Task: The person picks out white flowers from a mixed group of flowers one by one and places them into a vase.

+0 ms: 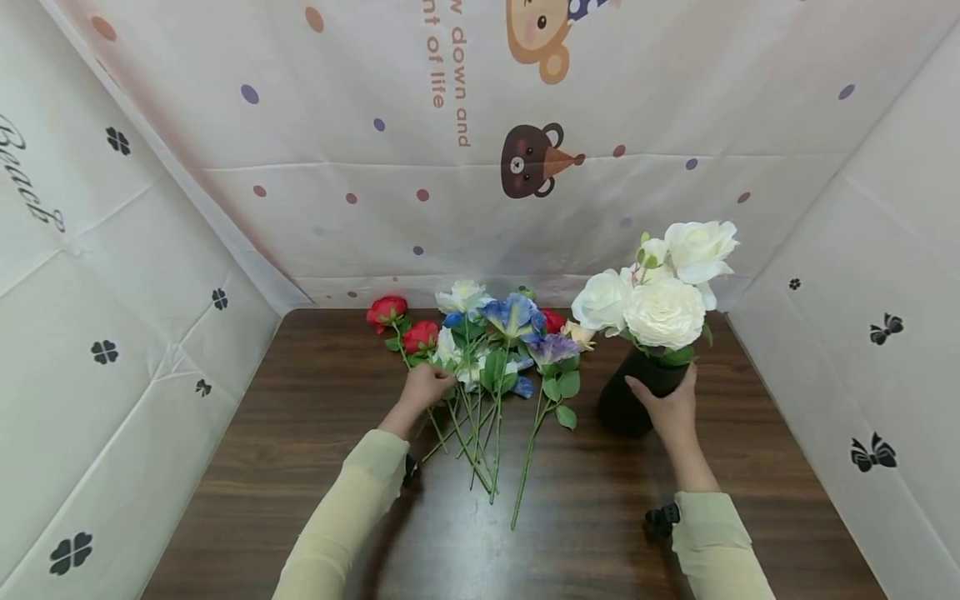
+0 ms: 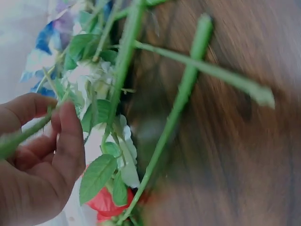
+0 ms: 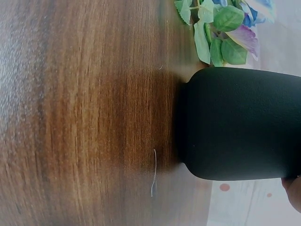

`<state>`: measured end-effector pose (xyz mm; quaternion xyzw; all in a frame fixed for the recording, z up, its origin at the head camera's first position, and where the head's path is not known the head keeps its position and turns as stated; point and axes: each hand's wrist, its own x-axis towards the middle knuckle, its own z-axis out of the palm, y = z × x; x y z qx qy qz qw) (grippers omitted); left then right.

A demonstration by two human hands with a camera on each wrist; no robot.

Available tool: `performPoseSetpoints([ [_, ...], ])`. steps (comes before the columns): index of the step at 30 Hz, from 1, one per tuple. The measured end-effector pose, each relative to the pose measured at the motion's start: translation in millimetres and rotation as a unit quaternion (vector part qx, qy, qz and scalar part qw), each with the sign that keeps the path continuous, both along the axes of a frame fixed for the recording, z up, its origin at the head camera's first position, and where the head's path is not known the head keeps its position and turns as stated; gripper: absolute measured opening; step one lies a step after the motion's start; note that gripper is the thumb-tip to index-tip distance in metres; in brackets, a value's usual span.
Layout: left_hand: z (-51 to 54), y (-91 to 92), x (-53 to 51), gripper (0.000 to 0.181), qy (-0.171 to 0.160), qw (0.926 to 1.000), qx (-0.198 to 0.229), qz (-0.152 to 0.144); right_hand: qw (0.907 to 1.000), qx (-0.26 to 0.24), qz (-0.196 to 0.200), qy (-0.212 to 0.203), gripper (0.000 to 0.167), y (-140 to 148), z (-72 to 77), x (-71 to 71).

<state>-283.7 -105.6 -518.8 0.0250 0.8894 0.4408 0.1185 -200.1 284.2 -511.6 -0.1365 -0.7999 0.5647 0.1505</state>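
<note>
My left hand (image 1: 424, 388) is over the left part of a loose pile of artificial flowers. In the left wrist view, its thumb and fingers pinch a thin green flower stem (image 2: 29, 131); which bloom this stem bears I cannot tell. Close by lie a red rose (image 1: 421, 336), white flowers (image 1: 463, 297), a blue flower (image 1: 513, 317) and a purple flower (image 1: 552, 348). My right hand (image 1: 675, 407) grips a black vase (image 1: 625, 402) near its rim, fingers partly hidden behind it. White roses (image 1: 664, 312) with green leaves stand in the vase.
The brown wooden table (image 1: 300, 517) carries everything. Bare stems from the pile point toward me, and one long stem (image 1: 528, 467) lies a little apart on the right. A printed cloth backdrop (image 1: 337, 242) rises behind the table, with more cloth at both sides.
</note>
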Motion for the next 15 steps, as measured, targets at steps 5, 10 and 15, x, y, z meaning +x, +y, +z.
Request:
performPoseSetpoints([
  [5, 3.6, -0.9, -0.4, 0.027, -0.034, 0.9992, 0.011, 0.015, 1.0, 0.001, -0.002, 0.004, 0.103, 0.9, -0.4, -1.3],
  [10, 3.5, -2.0, -1.6, 0.024, -0.026, 0.999, 0.004, 0.037, 1.0, 0.004, -0.004, 0.002, 0.103, 1.2, -0.3, -1.6],
  [15, 2.0, 0.0, -0.5, 0.026, -0.031, 0.998, 0.017, 0.052, 1.0, 0.007, -0.004, -0.003, 0.103, 0.4, -1.0, -1.1],
])
